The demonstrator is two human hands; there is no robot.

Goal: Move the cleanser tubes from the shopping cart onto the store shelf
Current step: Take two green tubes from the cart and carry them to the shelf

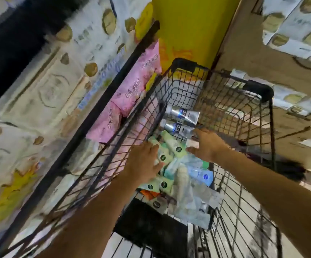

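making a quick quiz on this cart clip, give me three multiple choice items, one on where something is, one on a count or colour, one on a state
1. Where do the silver tubes lie?
A. at the cart's far end, beyond both hands
B. on the floor
C. on the store shelf

2. How many silver tubes show?
A. five
B. none
C. two

3. What is the left hand doing?
A. gripping the cart rim
B. resting on the pale green tubes
C. hanging outside the cart

Answers:
A, they lie inside the shopping cart, past the fingertips.
C, two lie side by side.
B, its fingers lie over the green tubes; the right hand reaches in, fingers spread, holding nothing.
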